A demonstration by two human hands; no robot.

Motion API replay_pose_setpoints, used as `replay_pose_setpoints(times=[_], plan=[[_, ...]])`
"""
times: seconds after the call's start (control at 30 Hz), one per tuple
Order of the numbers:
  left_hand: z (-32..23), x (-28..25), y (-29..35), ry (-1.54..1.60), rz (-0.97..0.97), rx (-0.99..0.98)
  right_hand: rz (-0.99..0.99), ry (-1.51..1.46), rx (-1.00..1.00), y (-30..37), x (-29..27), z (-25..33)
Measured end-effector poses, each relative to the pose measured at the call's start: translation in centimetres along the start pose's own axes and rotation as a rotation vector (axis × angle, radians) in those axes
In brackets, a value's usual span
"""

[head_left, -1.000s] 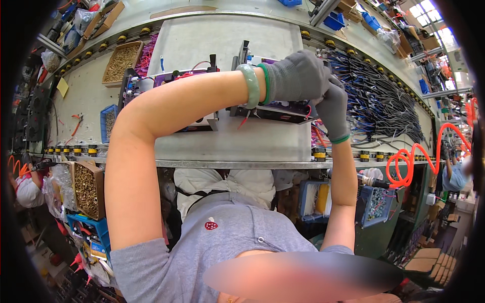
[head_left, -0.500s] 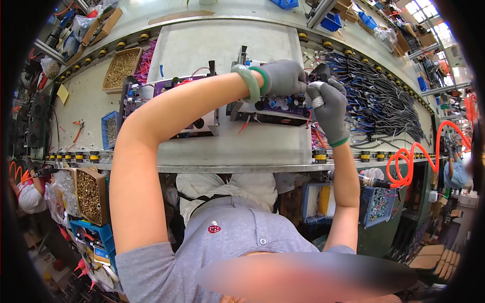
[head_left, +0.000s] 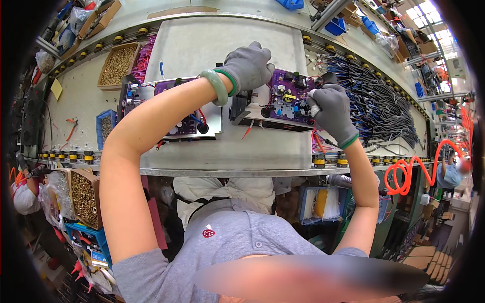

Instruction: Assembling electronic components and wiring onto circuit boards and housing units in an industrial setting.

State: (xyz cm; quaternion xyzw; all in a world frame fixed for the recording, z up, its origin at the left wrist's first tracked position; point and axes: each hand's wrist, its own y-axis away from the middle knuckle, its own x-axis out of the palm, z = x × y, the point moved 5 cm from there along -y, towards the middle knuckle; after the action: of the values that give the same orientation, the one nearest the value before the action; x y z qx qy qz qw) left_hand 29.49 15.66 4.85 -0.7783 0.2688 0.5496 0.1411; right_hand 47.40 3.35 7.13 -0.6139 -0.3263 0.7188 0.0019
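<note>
A purple circuit board [head_left: 290, 93] in a metal housing lies in front of me, crowded with small parts. Over its upper left corner is my left hand [head_left: 248, 68], in a grey glove, with the fingers curled; what they hold, if anything, is hidden. My right hand [head_left: 333, 108], gloved too and with white wrapping on a finger, is closed at the board's right end; its grip is hidden. Red wires [head_left: 317, 134] hang beside it. A second board unit [head_left: 209, 123] lies to the left, partly behind my left forearm.
Bundled black cables [head_left: 376, 101] cover the right side of the bench. On the left are a tray of brass-coloured parts [head_left: 118, 65], pink wires [head_left: 145, 55] and a blue bin [head_left: 105, 126]. A coiled orange hose [head_left: 404, 174] hangs at the right, past the metal front edge [head_left: 232, 172].
My left hand has moved left and up, uncovering most of the right board. My right hand has shifted slightly down and right, staying closed at the board's end.
</note>
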Motion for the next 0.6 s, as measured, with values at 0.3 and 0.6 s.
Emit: replay_pose_setpoints(times=[0.3,0.6], plan=[[0.1,0.1,0.1,0.033,-0.041,0.022,0.293,-0.059,-0.154,-1.8,1.2,-0.6],[0.1,0.1,0.3,0.033,-0.043,0.036,0.524,-0.058,-0.224,-2.6,2.7,-1.5]])
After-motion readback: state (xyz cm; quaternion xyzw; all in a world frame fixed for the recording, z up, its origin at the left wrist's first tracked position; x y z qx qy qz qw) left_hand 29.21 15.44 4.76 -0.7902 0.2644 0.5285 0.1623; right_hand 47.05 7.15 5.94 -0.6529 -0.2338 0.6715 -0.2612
